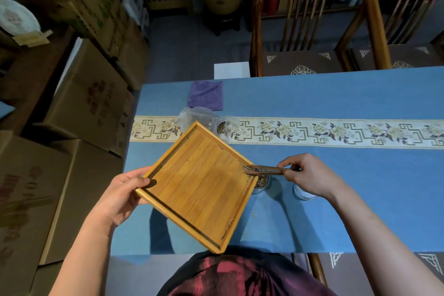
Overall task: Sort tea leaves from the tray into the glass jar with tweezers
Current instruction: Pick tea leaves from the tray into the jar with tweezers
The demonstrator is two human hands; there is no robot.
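Note:
My left hand (122, 196) grips the left corner of a square bamboo tray (199, 182), held tilted above the blue table with its right corner over a glass jar (262, 182). The jar holds dark tea leaves and is partly hidden by the tray. My right hand (310, 175) pinches wooden tweezers (263, 170), whose tips rest at the tray's right corner among a few tea leaves (247, 169). A few leaf bits cling along the tray's lower right rim (229, 224).
A white jar lid (305, 196) lies under my right wrist. A clear plastic bag with tea (204, 119) and a purple cloth (205, 95) lie behind the tray. Cardboard boxes (79, 113) stand left of the table, wooden chairs (310, 29) beyond it.

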